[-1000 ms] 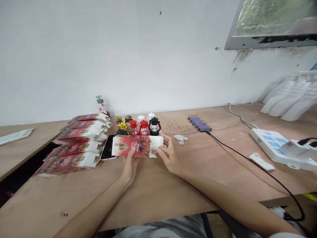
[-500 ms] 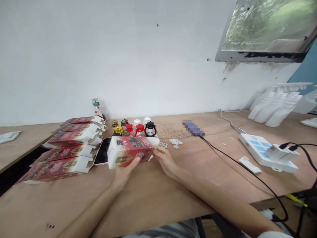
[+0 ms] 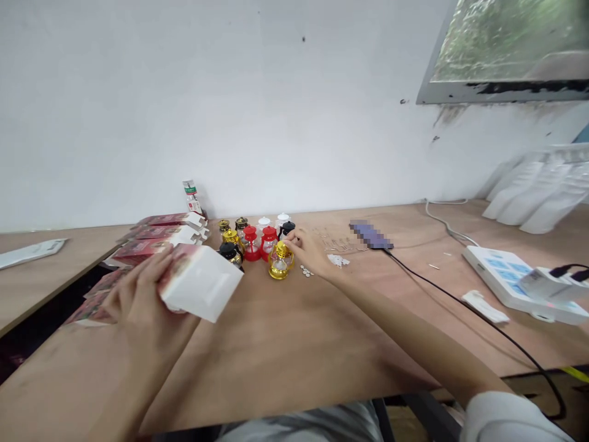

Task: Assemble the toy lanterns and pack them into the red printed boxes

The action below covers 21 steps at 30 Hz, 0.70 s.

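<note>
Left hand (image 3: 150, 301): curled firmly around a box (image 3: 202, 279), thumb side toward the body, box raised over the table (image 3: 276, 344). The white end panel faces the camera; the red print beside the fingers is too blurred to read. Since the earlier frame, the right hand has left this box, and the box has swung left and turned end-on.

Right hand (image 3: 313, 253): thumb and fingers are drawn together at the top of a gold lantern (image 3: 279, 270). Contact is at the upper right; whether the fingers have fully closed cannot be told. The lantern is upright, in the area previously covered by the box.

Just right of this grip lie small white discs (image 3: 307, 271), then a heap of white pieces (image 3: 338, 261). Well to its right is a power strip (image 3: 497, 264) with blue panels; markings too small to read.

Left of and behind the right-hand grip stand red lanterns (image 3: 251, 245), with white lanterns (image 3: 283, 218) farther back. Beyond the left-hand grip is a row of red printed boxes (image 3: 138, 252), lettering illegible. Farthest back, a bottle (image 3: 191, 197) carries a green, white and red label, also unreadable.
</note>
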Tool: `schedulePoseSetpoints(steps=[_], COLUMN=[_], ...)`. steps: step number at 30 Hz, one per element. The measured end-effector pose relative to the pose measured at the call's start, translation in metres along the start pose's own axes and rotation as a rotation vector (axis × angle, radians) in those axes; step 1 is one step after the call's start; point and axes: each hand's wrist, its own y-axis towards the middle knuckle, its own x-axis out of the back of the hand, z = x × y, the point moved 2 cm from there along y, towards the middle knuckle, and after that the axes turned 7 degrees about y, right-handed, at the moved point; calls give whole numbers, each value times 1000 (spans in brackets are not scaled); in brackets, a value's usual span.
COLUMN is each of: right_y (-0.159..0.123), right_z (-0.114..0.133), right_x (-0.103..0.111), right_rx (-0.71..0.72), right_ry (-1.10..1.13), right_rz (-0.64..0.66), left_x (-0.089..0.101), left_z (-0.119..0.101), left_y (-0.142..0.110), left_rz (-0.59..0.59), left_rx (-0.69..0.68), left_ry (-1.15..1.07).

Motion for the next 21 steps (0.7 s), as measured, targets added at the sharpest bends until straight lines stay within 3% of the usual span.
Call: schedulePoseSetpoints(steps=[3,6,10,16,21], right_y=[-6,-32,-81,-117,-126], right_z=[18,51,87,85,85], right_x=[-2,2,1,-3,1], right_rx=[63,172,183,32,-39], right_ry=[-154,-128,42,101,194], right_rz=[-6,-79,51,167,306], left_x=[-3,-8,-13,-18,-18], left_z=[-12,-18,-29,-37,-24], left_y=[-9,-19,-31,-42,-43], left_rz=[-47,-88,-61,4,11], left_rx=[-157,-191,-239,-343,-278], left_ry=[141,194,208,187,150])
